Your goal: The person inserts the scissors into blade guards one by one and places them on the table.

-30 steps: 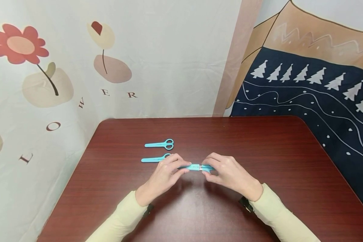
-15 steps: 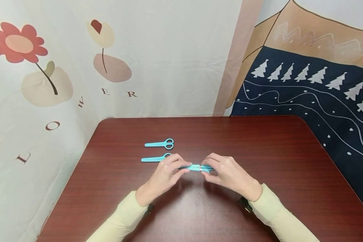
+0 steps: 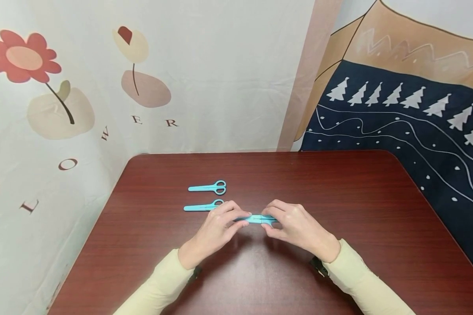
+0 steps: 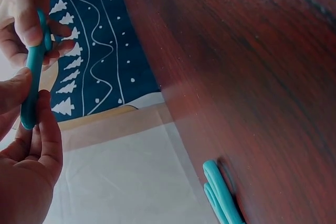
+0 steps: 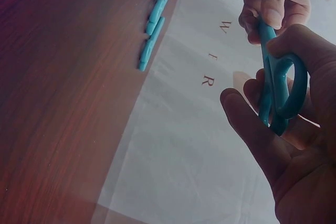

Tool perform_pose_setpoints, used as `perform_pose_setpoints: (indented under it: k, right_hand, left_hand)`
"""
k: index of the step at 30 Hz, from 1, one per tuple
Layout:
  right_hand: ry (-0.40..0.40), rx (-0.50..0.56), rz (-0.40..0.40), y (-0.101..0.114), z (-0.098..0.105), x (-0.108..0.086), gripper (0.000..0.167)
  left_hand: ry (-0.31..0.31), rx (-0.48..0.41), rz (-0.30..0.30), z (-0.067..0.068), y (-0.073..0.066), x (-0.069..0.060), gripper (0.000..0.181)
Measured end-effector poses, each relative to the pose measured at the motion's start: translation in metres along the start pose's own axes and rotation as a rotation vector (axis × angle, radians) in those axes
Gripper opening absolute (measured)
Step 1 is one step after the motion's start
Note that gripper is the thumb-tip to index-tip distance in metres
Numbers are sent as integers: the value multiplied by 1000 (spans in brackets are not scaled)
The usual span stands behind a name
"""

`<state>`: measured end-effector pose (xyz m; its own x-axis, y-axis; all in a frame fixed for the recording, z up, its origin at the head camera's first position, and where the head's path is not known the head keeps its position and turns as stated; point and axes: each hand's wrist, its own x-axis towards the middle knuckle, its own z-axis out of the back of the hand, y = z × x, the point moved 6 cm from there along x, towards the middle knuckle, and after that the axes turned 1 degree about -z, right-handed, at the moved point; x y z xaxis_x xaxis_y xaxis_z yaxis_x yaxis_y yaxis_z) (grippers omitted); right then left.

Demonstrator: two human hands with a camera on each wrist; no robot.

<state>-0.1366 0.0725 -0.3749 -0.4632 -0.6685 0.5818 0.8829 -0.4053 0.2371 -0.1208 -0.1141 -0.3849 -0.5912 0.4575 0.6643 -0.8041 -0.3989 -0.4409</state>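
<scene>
A pair of light-blue scissors (image 3: 256, 219) is held level above the table between both hands. Its blades are inside a matching blue cover (image 4: 32, 85), which meets the handle part with only a thin seam showing. The left hand (image 3: 214, 229) pinches the covered blade end between thumb and fingers. At the other end, the right hand (image 3: 299, 225) grips the scissors by the handle, whose finger loop (image 5: 303, 85) shows in the right wrist view. Two more blue scissors lie left of the hands: a farther pair (image 3: 201, 188) and a nearer pair (image 3: 197, 208), partly hidden by the left hand.
The dark red-brown wooden table (image 3: 339, 188) has rounded far corners. Behind it hangs a pale printed cloth (image 3: 228, 87), with a dark-blue tree-patterned cloth (image 3: 378, 122) to the right.
The gap between blade cover and handle has closed, and the metal that showed there is now hidden. Both hands keep nearly the same place. The two scissors on the table have not moved.
</scene>
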Motion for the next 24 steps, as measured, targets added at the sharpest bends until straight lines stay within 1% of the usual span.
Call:
perform_pose_setpoints:
  k: [5,10,17,20,24]
  right_hand:
    - [6,6,-6,0,-1,0,25]
    - [9,11,-7,0,-2,0,24]
    - [3,13,-2,1,-2,-1,24]
    - [3,10,8,2,-4,-1,24]
    - [12,-8,19,4,-9,-2,23]
  left_hand:
    - [0,8,-9,0,0,-1,25]
    - [7,4,9,0,0,-1,25]
    - [2,-5,7,-1,1,-2,27]
    - [32,8,13,-2,0,-2,28]
    - [73,50,2,-4,-1,-2,28]
